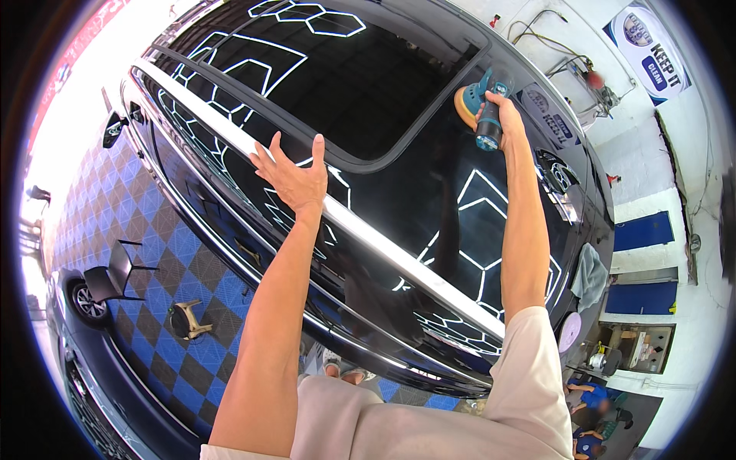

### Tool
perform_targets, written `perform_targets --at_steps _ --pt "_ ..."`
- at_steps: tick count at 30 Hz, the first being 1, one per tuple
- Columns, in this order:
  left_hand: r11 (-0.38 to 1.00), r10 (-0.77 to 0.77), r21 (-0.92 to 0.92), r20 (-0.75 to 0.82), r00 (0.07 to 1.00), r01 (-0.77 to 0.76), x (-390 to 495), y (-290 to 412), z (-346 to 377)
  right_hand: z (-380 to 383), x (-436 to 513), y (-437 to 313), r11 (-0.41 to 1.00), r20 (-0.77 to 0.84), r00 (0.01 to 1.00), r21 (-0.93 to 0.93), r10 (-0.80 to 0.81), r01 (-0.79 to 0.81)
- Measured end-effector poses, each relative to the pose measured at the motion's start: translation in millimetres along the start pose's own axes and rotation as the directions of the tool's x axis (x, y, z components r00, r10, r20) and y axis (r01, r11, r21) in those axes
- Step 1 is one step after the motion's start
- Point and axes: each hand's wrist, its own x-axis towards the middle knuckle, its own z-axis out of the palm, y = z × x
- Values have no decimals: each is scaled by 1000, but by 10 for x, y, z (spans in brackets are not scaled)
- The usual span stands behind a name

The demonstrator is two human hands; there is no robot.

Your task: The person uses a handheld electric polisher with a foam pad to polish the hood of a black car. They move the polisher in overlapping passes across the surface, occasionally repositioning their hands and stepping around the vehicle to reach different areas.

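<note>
In my right hand (507, 119) is a teal-and-black cordless polisher (490, 125), gripped around its body. Its yellow foam pad (462, 108) is at the glossy black car roof (417, 190), just behind the dark glass roof panel (368, 86). The pad is seen tilted, and its contact face is hidden. My left hand (296, 181) holds nothing, with its fingers spread over the silver roof rail (397, 247). Whether the palm rests on the rail cannot be told. Bright hexagonal lamp lines reflect in the paintwork.
A grey cloth (589, 279) and a round lilac pad (570, 332) are at the car's rear. On the blue-and-grey tiled floor stand a black chair (119, 270) and a low stool (187, 321). Another dark car (123, 385) is at lower left. Several people (592, 397) are at lower right.
</note>
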Motion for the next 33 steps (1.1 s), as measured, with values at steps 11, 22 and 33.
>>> perform_targets --at_steps 11,22,33 --pt "1000 1 20 9 1000 -1 7 -3 -7 105 -44 -30 999 -2 1000 -46 3 -3" --pt "1000 -4 7 6 1000 4 6 8 -4 83 -93 -11 996 21 1000 -84 -7 9" --pt "1000 4 19 33 999 -5 68 6 -105 253 447 115 953 -118 967 182 -226 244"
